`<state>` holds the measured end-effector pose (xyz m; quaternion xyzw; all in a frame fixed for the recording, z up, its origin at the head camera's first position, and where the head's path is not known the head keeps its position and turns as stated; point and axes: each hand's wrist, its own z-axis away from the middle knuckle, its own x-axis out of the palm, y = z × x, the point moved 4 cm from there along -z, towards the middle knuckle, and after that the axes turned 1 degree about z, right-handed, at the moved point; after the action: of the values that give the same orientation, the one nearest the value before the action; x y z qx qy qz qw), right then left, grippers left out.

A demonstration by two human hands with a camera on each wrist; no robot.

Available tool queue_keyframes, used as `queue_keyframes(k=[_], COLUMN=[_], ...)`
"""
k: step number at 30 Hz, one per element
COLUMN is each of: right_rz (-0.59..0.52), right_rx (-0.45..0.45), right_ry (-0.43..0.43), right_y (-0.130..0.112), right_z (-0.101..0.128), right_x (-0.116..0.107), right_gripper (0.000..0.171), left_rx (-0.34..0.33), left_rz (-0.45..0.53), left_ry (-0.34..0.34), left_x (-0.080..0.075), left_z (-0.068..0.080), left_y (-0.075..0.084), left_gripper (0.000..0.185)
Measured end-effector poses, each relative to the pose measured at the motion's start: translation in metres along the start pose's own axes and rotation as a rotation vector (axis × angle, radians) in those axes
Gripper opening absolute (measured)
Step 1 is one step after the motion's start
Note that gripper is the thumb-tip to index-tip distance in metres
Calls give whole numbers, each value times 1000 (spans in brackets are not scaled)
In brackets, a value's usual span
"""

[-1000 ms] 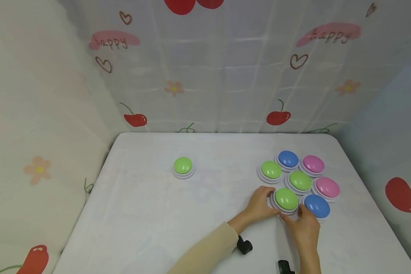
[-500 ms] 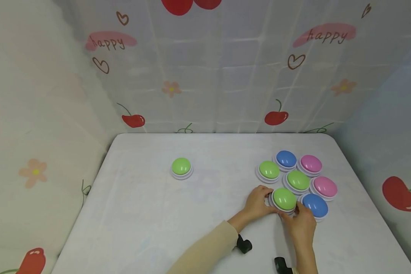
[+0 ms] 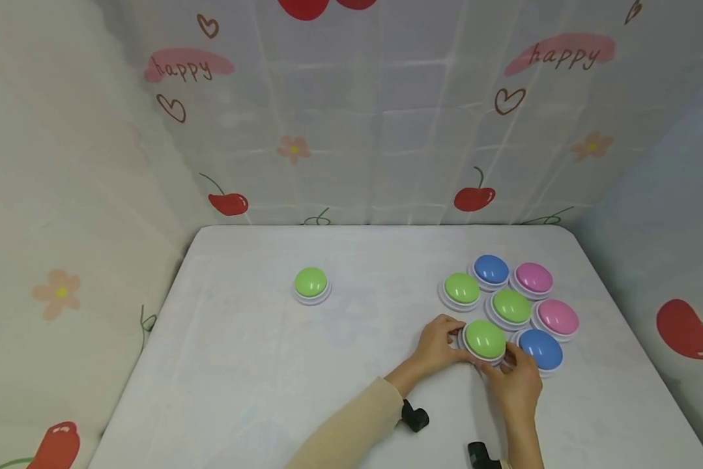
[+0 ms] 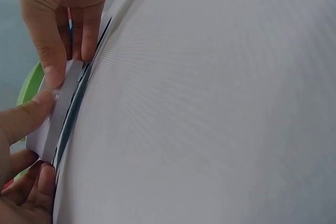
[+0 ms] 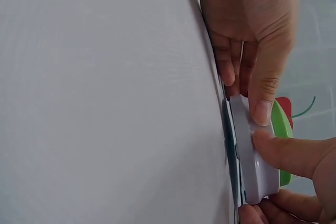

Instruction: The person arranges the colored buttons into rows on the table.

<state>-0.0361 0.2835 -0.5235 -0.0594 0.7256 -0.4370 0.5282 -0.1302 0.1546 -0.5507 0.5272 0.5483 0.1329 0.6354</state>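
Observation:
Both hands hold one dome-shaped push button with a green top and white base (image 3: pixel 485 339), at the front left of a cluster on the white table. My left hand (image 3: pixel 436 345) grips its left side, thumb at the near edge. From the right, my right hand (image 3: pixel 515 385) pinches it, fingers between it and a blue button (image 3: pixel 541 348). In the left wrist view both thumbs meet on the white base (image 4: pixel 60 111). A dark strip shows under the base (image 5: pixel 251 156) in the right wrist view. Another green button (image 3: pixel 511 305) sits close behind it.
Further back in the cluster are a green button (image 3: pixel 461 287), a blue button (image 3: pixel 491 269) and two pink buttons (image 3: pixel 534 277). One green button (image 3: pixel 311 283) stands apart on the left. Printed curtains (image 3: pixel 351 117) surround the table (image 3: pixel 240 365) at back and sides.
The held green button has shifted slightly left, away from the blue button beside it. My right hand has moved a little left with it. The other buttons stay in place.

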Motion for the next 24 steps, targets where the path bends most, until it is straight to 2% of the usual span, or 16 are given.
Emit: queue_keyframes(k=[6,11,19,24], right_rz=[-101,-169,-244,-306], right_rx=[-20,-73,-225,-295], right_ry=[-5,-31,-80,-213], right_y=[-6,-23,-78,-113], right_z=[-1,-3,-20,-34], right_x=[2,8,39,70], right_gripper=[64,65,64,65], left_rx=[-31,-56,-113,-138], left_rz=[77,94,200,202], left_ry=[43,136,426,583], left_x=[-11,-28,-77,-107], left_z=[4,12,26,32], left_y=[-2,-2,-13,-25], left_gripper=[65,62,58,58])
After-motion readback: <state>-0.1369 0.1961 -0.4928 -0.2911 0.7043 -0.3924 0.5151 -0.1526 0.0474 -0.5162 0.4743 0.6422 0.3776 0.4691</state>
